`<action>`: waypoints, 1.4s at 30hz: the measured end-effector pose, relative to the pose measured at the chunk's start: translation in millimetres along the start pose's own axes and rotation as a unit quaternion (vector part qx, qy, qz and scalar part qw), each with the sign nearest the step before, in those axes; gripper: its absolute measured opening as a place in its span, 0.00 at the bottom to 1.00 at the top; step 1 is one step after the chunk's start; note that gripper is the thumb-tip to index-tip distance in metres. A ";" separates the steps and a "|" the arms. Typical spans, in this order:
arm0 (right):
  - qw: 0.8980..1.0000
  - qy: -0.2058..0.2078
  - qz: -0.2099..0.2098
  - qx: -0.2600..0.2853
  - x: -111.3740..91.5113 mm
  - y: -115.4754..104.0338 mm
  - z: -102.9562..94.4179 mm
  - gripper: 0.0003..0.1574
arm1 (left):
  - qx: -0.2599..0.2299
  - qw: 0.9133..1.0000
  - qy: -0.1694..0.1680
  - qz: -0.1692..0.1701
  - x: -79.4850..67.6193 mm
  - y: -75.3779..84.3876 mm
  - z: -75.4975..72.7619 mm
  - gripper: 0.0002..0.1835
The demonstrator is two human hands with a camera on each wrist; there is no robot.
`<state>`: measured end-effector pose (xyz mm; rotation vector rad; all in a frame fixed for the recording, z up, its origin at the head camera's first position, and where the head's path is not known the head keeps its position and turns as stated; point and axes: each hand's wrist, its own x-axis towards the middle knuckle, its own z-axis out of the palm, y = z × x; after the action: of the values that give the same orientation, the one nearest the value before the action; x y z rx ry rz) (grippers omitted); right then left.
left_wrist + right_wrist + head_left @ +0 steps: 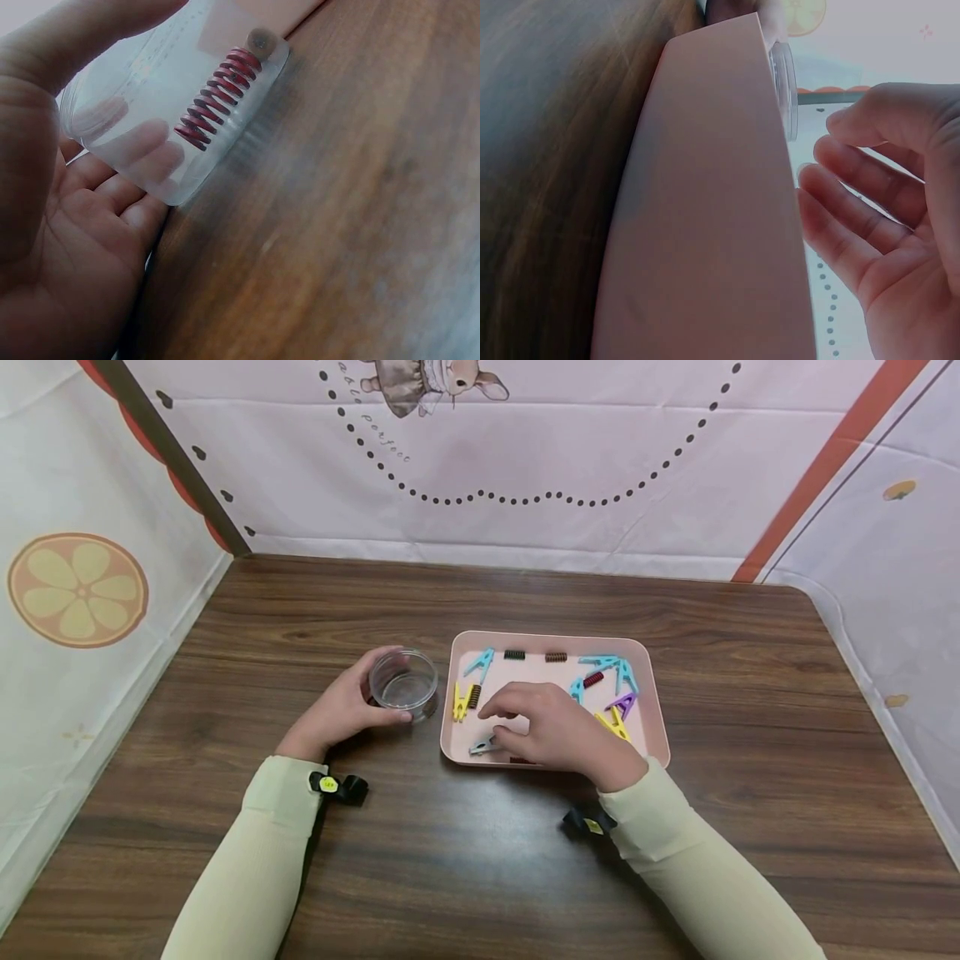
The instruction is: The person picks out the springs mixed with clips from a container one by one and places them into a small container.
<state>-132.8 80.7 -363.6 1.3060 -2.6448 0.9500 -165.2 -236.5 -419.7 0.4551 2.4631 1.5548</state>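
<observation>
My left hand (pixel 341 706) grips a clear round plastic container (pixel 403 683) on the table, thumb on the near side and fingers around the far side. Through its wall the left wrist view shows a red spring (pixel 217 97) and the end of a small brown piece (pixel 261 43). My right hand (pixel 551 727) hovers over the pink tray (pixel 658 731), fingers loosely bent and apart, with nothing visible between them. Just below its thumb lies a pale blue clip (pixel 482 747). A yellow clip (pixel 461 703) and a dark spring (pixel 474 697) lie left of the fingertips.
Along the tray's far side are a green spring (pixel 514 654), a brown spring (pixel 556 657) and blue clips (pixel 600 661). A red spring (pixel 593 679), a purple clip (pixel 622 704) and another yellow clip (pixel 617 724) lie at the right. Printed cloth (pixel 525 460) hangs behind the table.
</observation>
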 end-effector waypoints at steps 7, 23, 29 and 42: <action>1.000 -0.021 0.004 0.010 -5.1 5.1 -2.8 0.08 | -0.001 1.000 0.005 -0.002 0.7 -0.6 0.1 0.50; 0.995 -0.093 0.029 0.009 -11.6 11.4 -7.9 0.07 | -0.008 1.000 0.003 -0.006 0.6 0.9 0.3 0.50; 0.989 -0.133 0.059 0.012 -12.0 10.4 -9.7 0.07 | 0.000 1.000 0.002 -0.002 1.0 -1.0 -0.1 0.50; 0.975 -0.202 0.094 0.019 -10.4 13.4 -10.2 0.06 | -0.002 1.000 0.001 -0.005 0.0 1.2 0.1 0.50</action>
<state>-138.3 99.7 -365.1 1.4089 -3.1180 0.8302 -165.0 -235.9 -418.7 0.4413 2.4591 1.5577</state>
